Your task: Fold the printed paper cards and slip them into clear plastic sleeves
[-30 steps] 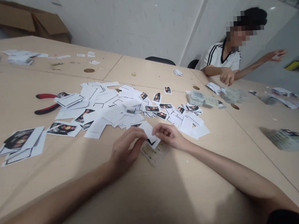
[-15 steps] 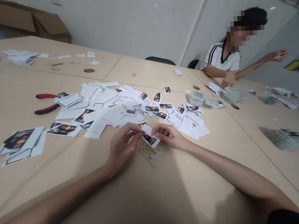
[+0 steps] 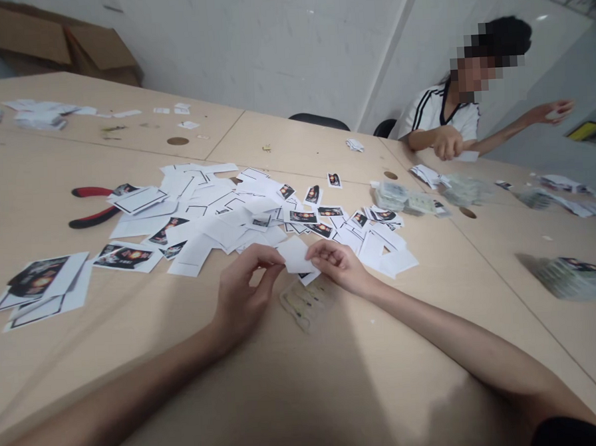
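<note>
A small card [image 3: 296, 255] with its white side up is held between my two hands. My left hand [image 3: 249, 285] pinches its left edge between thumb and forefinger. At its right edge, my right hand [image 3: 339, 267] grips it with thumb and fingers, the other fingers curled in. A strip of dark print shows just below the card. Under and in front of it lies a clear plastic case [image 3: 302, 306] with yellowish items inside. Beyond my hands spreads a loose pile of white and printed cards [image 3: 218, 217].
Red-and-black pliers [image 3: 95, 207] lie left of the pile. A stack of larger cards [image 3: 46, 286] is at the left. Clear cases [image 3: 394, 195] stand right of the pile, more [image 3: 575, 278] farther right. Across the table a person [image 3: 445, 112] handles a card. Cardboard boxes [image 3: 33, 44] stand behind.
The card between my hands now shows a plain white face where dark print was visible, and the folded look is gone. The person's near hand has risen from the table with a white card.
</note>
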The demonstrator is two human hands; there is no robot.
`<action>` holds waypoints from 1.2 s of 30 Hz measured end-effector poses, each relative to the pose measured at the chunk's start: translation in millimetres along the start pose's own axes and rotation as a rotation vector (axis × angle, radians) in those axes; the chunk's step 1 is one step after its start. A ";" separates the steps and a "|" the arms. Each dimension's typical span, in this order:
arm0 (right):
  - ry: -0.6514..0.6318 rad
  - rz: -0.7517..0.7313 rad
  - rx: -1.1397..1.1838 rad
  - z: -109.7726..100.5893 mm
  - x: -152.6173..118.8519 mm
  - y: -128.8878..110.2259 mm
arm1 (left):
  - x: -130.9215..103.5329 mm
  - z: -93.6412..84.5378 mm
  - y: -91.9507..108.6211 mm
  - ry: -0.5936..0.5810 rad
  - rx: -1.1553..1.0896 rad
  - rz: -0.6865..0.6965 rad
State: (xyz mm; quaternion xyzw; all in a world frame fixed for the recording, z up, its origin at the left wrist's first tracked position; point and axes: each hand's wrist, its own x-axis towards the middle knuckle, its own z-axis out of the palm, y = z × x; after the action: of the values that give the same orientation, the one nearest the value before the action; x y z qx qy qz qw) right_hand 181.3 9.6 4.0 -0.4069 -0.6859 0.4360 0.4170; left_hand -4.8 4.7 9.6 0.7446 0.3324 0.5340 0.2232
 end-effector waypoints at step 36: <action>0.071 0.137 0.452 -3.6 2.7 14.3 | -4.3 -3.4 -3.6 -0.348 0.180 0.648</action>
State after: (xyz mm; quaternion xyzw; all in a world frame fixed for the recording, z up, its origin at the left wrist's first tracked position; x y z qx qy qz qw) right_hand 186.6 17.2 -7.8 -0.3640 -0.5266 0.5911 0.4907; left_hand -9.9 4.0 5.4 0.9073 0.0825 0.4112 0.0293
